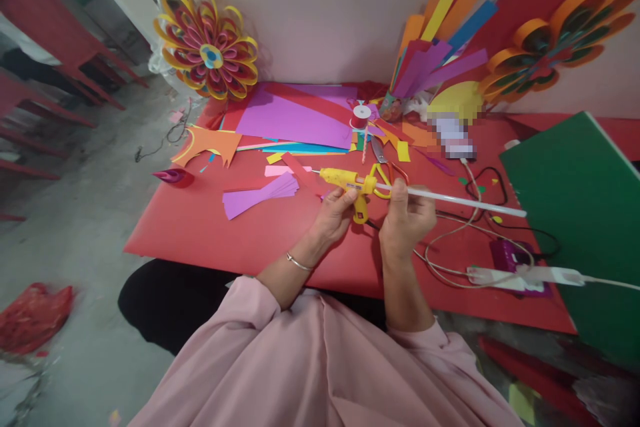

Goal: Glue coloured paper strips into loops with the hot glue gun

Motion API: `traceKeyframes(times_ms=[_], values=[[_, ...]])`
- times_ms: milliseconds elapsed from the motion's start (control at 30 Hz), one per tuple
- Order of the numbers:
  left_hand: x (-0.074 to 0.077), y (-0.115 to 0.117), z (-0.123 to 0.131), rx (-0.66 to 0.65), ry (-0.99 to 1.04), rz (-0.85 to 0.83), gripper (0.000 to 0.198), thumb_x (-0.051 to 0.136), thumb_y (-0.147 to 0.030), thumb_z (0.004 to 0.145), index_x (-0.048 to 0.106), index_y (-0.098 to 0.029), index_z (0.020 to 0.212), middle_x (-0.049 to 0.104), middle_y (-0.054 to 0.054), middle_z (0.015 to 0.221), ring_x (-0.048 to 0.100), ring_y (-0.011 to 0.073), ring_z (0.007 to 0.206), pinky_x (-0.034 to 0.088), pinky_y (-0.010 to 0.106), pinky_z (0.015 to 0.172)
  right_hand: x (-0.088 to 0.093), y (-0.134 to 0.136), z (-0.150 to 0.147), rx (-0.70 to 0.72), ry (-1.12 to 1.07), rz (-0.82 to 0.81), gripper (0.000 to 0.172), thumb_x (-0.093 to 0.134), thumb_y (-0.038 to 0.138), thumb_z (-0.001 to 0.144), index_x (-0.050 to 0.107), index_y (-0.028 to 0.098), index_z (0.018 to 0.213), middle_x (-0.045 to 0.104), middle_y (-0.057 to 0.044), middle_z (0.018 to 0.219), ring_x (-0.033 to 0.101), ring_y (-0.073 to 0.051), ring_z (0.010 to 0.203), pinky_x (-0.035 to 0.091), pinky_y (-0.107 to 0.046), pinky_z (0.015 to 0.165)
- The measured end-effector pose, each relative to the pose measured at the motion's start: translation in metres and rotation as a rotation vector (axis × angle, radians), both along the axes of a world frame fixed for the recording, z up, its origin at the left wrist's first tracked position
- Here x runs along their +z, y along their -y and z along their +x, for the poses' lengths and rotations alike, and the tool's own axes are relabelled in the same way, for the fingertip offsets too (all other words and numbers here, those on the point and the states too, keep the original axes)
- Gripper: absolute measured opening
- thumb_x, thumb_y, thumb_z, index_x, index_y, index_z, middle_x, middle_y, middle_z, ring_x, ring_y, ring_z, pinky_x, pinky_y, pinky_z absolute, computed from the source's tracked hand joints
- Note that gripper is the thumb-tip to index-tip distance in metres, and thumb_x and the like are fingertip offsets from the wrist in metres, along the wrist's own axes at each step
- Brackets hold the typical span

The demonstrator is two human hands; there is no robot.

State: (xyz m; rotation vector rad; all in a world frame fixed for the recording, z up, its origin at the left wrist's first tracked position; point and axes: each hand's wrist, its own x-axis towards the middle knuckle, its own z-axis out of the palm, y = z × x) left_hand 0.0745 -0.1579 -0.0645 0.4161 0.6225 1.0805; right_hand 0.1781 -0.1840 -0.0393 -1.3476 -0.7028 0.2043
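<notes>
My left hand [336, 215] is closed around the yellow hot glue gun [345, 179], whose nozzle points left above the red table. A long translucent glue stick [465, 203] runs out of the gun's back end toward the right. My right hand [406, 217] pinches this stick just behind the gun. Beyond my hands lie scissors [381, 152], partly hidden behind the gun. Purple paper strips [261, 195] are fanned out left of my left hand, beside a small pink piece [280, 171].
A paper flower [210, 47] leans at the back left; an orange one [555, 40] is at the right. Paper strips [435, 40] stand in a cup. A ribbon spool [360, 115] sits mid-table. Cables loop around a power strip [525, 275] near a green board [575, 213].
</notes>
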Motion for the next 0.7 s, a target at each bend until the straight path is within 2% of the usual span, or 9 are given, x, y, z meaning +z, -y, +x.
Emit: traceKeyframes(times_ms=[133, 233, 333, 433, 567, 633, 700], values=[[-0.002, 0.005, 0.007, 0.003, 0.023, 0.016, 0.055, 0.107, -0.046, 0.057, 0.079, -0.018, 0.095, 0.079, 0.001, 0.088, 0.076, 0.0161, 0.081, 0.057, 0.026, 0.079, -0.006, 0.004, 0.009, 0.048, 0.002, 0.007, 0.044, 0.073, 0.065, 0.093, 0.066, 0.022, 0.087, 0.065, 0.002, 0.077, 0.063, -0.015, 0.07, 0.053, -0.032, 0.069], [-0.006, 0.015, 0.017, -0.032, 0.03, 0.022, 0.052, 0.105, -0.047, 0.061, 0.081, -0.019, 0.098, 0.08, 0.002, 0.092, 0.077, 0.0178, 0.084, 0.058, 0.029, 0.082, -0.012, 0.017, 0.019, 0.16, 0.063, -0.113, 0.047, 0.07, 0.069, 0.093, 0.071, 0.022, 0.101, 0.075, -0.005, 0.1, 0.07, -0.018, 0.084, 0.057, -0.033, 0.074], [-0.011, 0.025, 0.028, -0.023, 0.047, 0.002, 0.043, 0.104, -0.042, 0.066, 0.081, -0.018, 0.094, 0.08, 0.004, 0.092, 0.075, 0.017, 0.086, 0.057, 0.03, 0.089, -0.015, 0.032, 0.028, 0.331, 0.199, -0.266, 0.051, 0.077, 0.068, 0.087, 0.074, 0.022, 0.11, 0.077, -0.009, 0.116, 0.073, -0.023, 0.1, 0.059, -0.037, 0.083], [-0.014, 0.03, 0.034, -0.004, 0.01, -0.05, 0.034, 0.101, -0.039, 0.072, 0.079, -0.018, 0.087, 0.077, 0.003, 0.086, 0.073, 0.0161, 0.085, 0.056, 0.031, 0.093, -0.014, 0.039, 0.033, 0.392, 0.346, -0.344, 0.051, 0.074, 0.069, 0.089, 0.076, 0.022, 0.11, 0.077, -0.01, 0.114, 0.072, -0.026, 0.104, 0.059, -0.043, 0.091], [-0.01, 0.033, 0.034, 0.006, -0.058, -0.051, 0.035, 0.094, -0.048, 0.08, 0.075, -0.019, 0.085, 0.071, 0.002, 0.081, 0.07, 0.0167, 0.087, 0.055, 0.03, 0.089, -0.011, 0.038, 0.034, 0.426, 0.377, -0.387, 0.049, 0.067, 0.068, 0.095, 0.075, 0.023, 0.113, 0.08, -0.009, 0.112, 0.074, -0.025, 0.1, 0.058, -0.041, 0.088], [-0.006, 0.037, 0.032, -0.015, -0.057, -0.033, 0.037, 0.089, -0.054, 0.085, 0.077, -0.019, 0.093, 0.072, 0.003, 0.087, 0.07, 0.0172, 0.089, 0.055, 0.028, 0.084, -0.01, 0.037, 0.034, 0.382, 0.368, -0.387, 0.047, 0.066, 0.068, 0.097, 0.075, 0.023, 0.11, 0.082, -0.007, 0.106, 0.075, -0.024, 0.093, 0.058, -0.038, 0.084], [-0.004, 0.046, 0.026, -0.047, -0.046, -0.023, 0.041, 0.089, -0.053, 0.085, 0.079, -0.022, 0.11, 0.074, 0.004, 0.097, 0.07, 0.018, 0.092, 0.054, 0.027, 0.077, -0.01, 0.038, 0.035, 0.338, 0.308, -0.359, 0.046, 0.066, 0.067, 0.097, 0.075, 0.023, 0.108, 0.081, -0.005, 0.099, 0.073, -0.021, 0.084, 0.057, -0.035, 0.076]])
